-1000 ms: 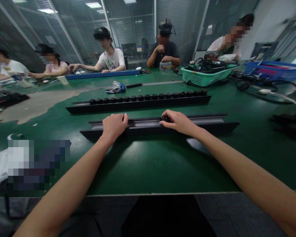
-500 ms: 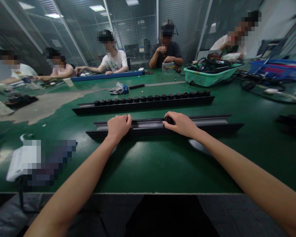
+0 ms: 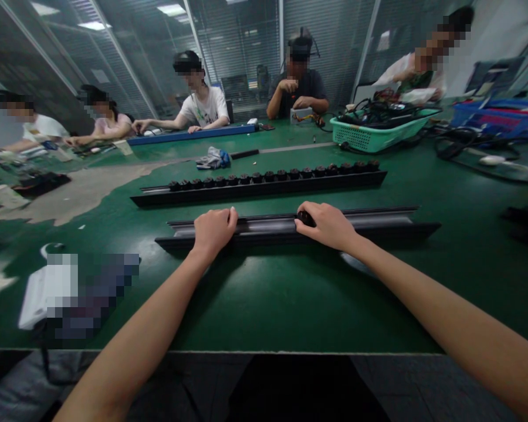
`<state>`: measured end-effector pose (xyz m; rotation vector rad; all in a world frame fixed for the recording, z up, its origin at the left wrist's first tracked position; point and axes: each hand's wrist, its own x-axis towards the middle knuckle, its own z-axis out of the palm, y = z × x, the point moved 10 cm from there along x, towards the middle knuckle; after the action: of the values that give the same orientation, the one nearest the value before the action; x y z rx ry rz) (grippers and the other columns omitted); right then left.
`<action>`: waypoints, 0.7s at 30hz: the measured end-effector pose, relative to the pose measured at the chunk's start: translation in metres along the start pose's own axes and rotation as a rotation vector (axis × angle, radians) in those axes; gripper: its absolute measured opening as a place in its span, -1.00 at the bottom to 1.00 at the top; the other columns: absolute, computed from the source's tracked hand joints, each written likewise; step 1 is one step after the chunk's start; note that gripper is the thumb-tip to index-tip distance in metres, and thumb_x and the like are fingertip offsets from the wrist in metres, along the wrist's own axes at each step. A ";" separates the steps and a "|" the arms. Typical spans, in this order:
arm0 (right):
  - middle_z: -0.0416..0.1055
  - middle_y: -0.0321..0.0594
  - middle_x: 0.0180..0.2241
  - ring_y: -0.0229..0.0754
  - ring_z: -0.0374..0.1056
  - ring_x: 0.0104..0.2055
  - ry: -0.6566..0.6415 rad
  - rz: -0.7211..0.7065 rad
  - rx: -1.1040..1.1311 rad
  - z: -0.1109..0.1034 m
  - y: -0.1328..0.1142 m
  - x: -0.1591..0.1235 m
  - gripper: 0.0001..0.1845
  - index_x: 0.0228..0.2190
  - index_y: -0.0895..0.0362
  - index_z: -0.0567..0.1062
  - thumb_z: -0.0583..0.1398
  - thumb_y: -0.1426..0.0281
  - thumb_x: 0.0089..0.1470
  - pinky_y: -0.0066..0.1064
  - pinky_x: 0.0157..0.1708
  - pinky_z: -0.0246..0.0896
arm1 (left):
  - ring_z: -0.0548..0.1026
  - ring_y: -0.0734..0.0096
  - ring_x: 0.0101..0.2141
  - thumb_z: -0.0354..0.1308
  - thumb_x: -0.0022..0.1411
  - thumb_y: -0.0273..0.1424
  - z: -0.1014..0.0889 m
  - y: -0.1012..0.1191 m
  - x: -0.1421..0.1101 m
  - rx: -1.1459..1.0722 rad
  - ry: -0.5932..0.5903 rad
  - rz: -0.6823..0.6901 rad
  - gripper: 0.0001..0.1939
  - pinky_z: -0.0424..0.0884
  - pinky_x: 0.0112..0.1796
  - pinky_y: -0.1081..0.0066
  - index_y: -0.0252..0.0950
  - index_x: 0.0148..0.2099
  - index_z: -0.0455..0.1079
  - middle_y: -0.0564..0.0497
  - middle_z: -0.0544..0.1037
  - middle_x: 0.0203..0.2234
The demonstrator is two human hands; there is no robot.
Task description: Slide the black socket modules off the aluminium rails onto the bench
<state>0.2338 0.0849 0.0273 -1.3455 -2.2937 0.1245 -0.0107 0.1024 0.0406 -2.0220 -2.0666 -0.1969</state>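
A long black channel rail (image 3: 264,227) with a shiny grey inner trough lies across the table in front of me. Its left part is gripped by my left hand (image 3: 213,230), closed with the fingers over the far side and hidden. Farther right along the trough, my right hand (image 3: 328,225) pinches a small dark round part (image 3: 305,218) between thumb and fingers. The part is at the trough; whether it touches the bottom I cannot tell. Behind lies a second black rail (image 3: 259,194), holding a row of several similar black parts (image 3: 269,176).
Beyond the rails are grey-blue gloves (image 3: 213,158), a short black bar (image 3: 245,154) and a long blue bar (image 3: 193,135). A green basket of cables (image 3: 378,136) stands back right, near a blue basket (image 3: 501,117). A white box (image 3: 30,302) lies front left. Several people sit opposite.
The scene has shifted slightly to the right in view. Both hands keep about the same places on the near rail, my right hand still pinching the dark part.
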 end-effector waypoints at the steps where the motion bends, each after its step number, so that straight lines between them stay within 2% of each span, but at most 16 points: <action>1: 0.52 -0.07 -0.23 -0.05 0.36 -0.25 -0.001 0.000 0.001 0.000 0.000 0.000 -0.71 -0.20 0.11 0.44 0.08 0.16 0.25 -0.29 -0.26 0.10 | 0.60 0.02 -0.22 -0.32 0.48 -0.13 0.000 0.001 0.000 0.004 0.000 0.004 -0.34 0.34 -0.28 0.29 -0.27 -0.21 0.60 -0.22 0.66 -0.25; 13: 0.53 -0.09 -0.21 -0.04 0.36 -0.24 -0.010 -0.007 0.041 0.000 0.001 0.001 -0.74 -0.20 0.09 0.42 0.09 0.18 0.26 -0.27 -0.20 0.11 | 0.60 0.10 -0.23 -0.42 0.51 -0.09 -0.001 0.008 -0.001 0.004 0.063 0.111 -0.26 0.27 -0.31 0.30 -0.27 -0.28 0.55 -0.20 0.66 -0.26; 21: 0.53 -0.08 -0.22 -0.05 0.37 -0.23 -0.018 -0.010 0.052 -0.002 -0.001 0.001 -0.74 -0.20 0.10 0.43 0.09 0.19 0.26 -0.28 -0.19 0.11 | 0.59 0.13 -0.26 -0.40 0.51 -0.12 -0.002 0.010 -0.002 -0.013 0.084 0.129 -0.27 0.24 -0.33 0.31 -0.28 -0.30 0.56 -0.19 0.65 -0.30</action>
<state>0.2338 0.0849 0.0293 -1.3119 -2.2959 0.1927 -0.0005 0.1006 0.0418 -2.1086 -1.8822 -0.2669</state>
